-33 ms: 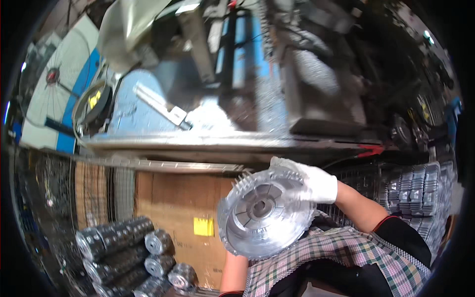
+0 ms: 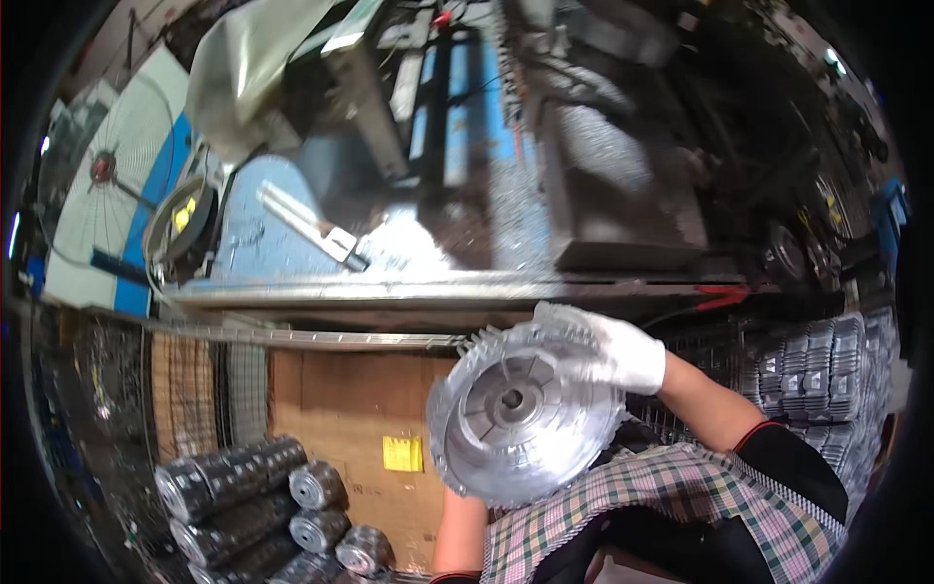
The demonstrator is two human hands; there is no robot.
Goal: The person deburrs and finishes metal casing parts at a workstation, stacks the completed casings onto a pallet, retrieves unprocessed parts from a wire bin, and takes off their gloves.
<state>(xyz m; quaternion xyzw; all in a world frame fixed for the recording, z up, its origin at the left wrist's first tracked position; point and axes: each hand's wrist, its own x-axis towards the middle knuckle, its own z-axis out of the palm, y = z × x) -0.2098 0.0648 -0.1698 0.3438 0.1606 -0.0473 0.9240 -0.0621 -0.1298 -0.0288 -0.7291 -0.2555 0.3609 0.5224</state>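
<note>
A round silver metal casting [image 2: 525, 428] with a bored hub and radial ribs is held tilted in front of my body. Fins stand along its upper left rim. My right hand [image 2: 623, 352], in a white glove, grips the upper right rim, its fingers reaching over the edge. My left forearm rises from the bottom and passes behind the casting. That hand is hidden there, so its fingers do not show.
A metal-edged workbench [image 2: 389, 289] crosses ahead, with a blue machine above it. Below left, stacked cylindrical metal parts [image 2: 233, 477] stand beside a brown cardboard sheet [image 2: 321, 389] bearing a yellow note [image 2: 402, 454]. Finned castings [image 2: 812, 375] are stacked at right; a fan [image 2: 107, 170] stands far left.
The view has shifted slightly, with the bench and machine a little lower and further left. The casting has barely moved, and my right hand remains on its rim.
</note>
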